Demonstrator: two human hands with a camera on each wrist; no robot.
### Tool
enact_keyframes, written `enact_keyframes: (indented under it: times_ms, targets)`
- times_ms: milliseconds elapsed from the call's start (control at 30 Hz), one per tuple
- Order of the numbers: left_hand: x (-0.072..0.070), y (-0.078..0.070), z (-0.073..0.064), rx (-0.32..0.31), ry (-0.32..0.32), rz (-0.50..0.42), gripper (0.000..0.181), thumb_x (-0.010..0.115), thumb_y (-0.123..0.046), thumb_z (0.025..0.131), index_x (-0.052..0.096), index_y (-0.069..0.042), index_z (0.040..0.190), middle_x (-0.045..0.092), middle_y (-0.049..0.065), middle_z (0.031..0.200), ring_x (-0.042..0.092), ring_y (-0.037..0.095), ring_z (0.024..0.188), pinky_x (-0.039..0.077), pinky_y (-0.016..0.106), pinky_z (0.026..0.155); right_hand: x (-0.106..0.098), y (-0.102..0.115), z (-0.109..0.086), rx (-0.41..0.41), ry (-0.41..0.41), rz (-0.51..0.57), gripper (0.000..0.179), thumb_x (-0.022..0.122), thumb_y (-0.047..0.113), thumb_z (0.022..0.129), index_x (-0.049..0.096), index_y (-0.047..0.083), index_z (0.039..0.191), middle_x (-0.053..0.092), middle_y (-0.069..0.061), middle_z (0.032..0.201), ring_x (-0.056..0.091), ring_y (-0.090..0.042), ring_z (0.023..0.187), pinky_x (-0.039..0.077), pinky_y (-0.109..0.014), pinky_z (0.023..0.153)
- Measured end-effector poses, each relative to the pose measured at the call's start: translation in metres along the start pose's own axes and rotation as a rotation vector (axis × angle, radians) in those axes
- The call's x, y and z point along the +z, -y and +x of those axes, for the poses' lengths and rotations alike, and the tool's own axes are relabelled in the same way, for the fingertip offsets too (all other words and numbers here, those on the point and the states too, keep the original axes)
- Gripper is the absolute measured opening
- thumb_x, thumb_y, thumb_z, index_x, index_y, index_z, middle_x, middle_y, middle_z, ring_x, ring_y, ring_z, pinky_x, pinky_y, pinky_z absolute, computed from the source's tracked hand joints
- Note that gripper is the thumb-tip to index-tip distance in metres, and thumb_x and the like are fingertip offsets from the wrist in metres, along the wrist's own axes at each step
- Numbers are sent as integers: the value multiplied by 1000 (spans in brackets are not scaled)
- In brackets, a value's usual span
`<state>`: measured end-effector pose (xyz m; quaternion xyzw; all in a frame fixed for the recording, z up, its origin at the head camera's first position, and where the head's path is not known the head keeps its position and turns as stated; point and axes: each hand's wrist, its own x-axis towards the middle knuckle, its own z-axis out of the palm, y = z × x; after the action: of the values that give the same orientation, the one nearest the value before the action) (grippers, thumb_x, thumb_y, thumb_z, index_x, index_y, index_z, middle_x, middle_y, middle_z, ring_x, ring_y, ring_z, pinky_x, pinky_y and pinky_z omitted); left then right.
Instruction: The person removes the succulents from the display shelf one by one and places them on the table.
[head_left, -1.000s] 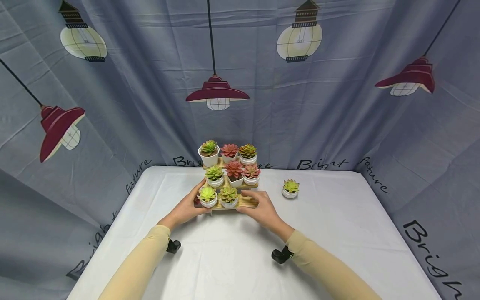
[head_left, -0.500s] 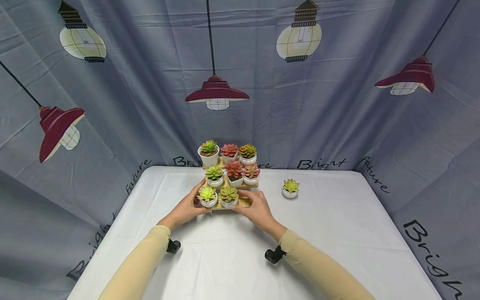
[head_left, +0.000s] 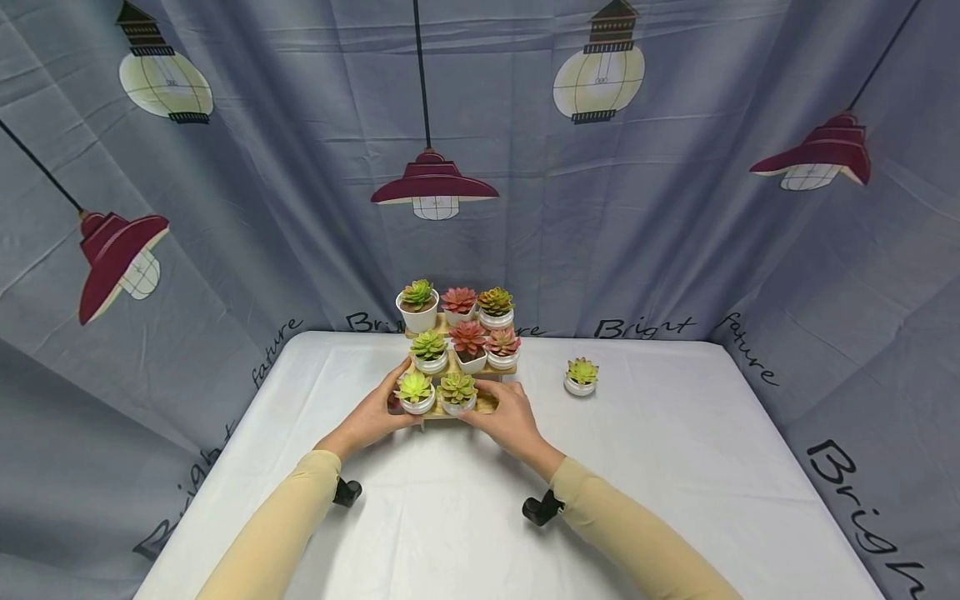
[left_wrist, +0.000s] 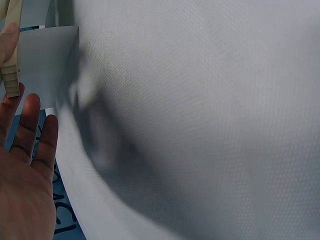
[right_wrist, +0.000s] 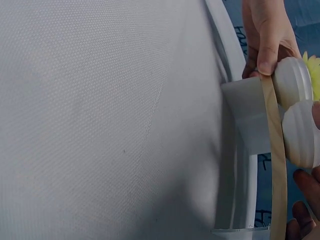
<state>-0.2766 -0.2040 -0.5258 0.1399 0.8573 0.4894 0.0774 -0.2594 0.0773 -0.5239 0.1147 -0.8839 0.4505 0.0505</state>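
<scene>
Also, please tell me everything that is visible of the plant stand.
The stand has three stepped shelves of pale, wood-looking board, with white supports beneath. It is upright near the far edge of the white table, bearing potted succulents: three on top, three midway, two at the bottom. The left hand grips the bottom shelf's left end; whether the right hand touches it is unclear.

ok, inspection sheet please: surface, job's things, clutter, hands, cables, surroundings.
Surface: white cloth-covered table, faintly creased.
Job's things: three-tier light wood stand bearing eight white-potted succulents; yellow-green succulent in round white pot apart, right of it.
Clutter: nothing seen.
Hands: left hand grips the stand's lower left end; right hand pinches the bottom tier's middle white pot.
Cables: nothing seen.
Surroundings: grey-blue fabric curtain, printed lamps and black lettering.
</scene>
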Motion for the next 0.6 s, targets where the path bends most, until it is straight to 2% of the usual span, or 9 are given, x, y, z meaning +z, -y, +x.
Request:
enact_keyframes:
  times_ms: [600]
  targets:
    - [-1,1,0,7,7,5,113,89,-20,82,14,-37,165,57,12,124,61,22,100,48,42,96,4,2,2,-15,-3,-76,69,86,48,78,68,13,135,69,0,124,48,-23,110,39,-46,95]
